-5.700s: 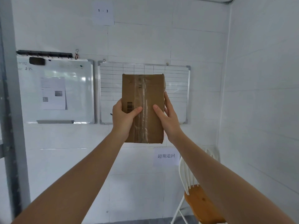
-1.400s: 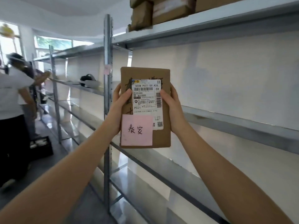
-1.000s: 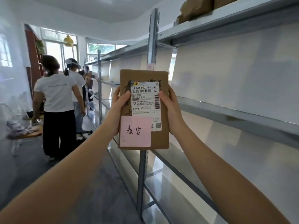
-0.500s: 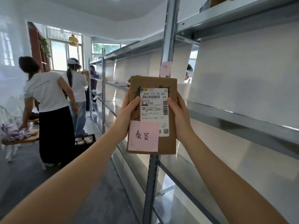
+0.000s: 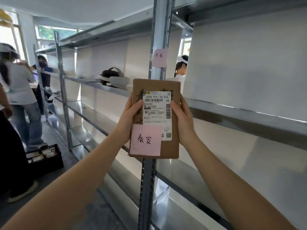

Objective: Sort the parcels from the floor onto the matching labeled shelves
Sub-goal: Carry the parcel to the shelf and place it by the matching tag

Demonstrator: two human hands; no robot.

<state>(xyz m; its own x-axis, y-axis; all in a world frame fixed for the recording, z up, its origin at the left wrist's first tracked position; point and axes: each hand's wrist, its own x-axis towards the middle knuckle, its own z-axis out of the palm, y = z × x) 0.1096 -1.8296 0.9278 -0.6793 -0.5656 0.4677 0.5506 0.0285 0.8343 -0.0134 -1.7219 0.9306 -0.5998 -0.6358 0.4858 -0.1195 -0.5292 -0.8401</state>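
Parcel (image 5: 169, 146), brown, upright, long axis vertical, label facing camera; left hand (image 5: 131, 120) and right hand (image 5: 183, 120) clamp its edges. Shelf upright (image 5: 149, 180) directly behind; headset (image 5: 114, 79) on shelf beyond.

Brown parcel (image 5: 172, 147) upright (pink note, white label) before shelves (image 5: 249, 117).

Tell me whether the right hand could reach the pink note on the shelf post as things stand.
Probably not freely: the right hand grips the parcel, though the pink note sits unobstructed just above.
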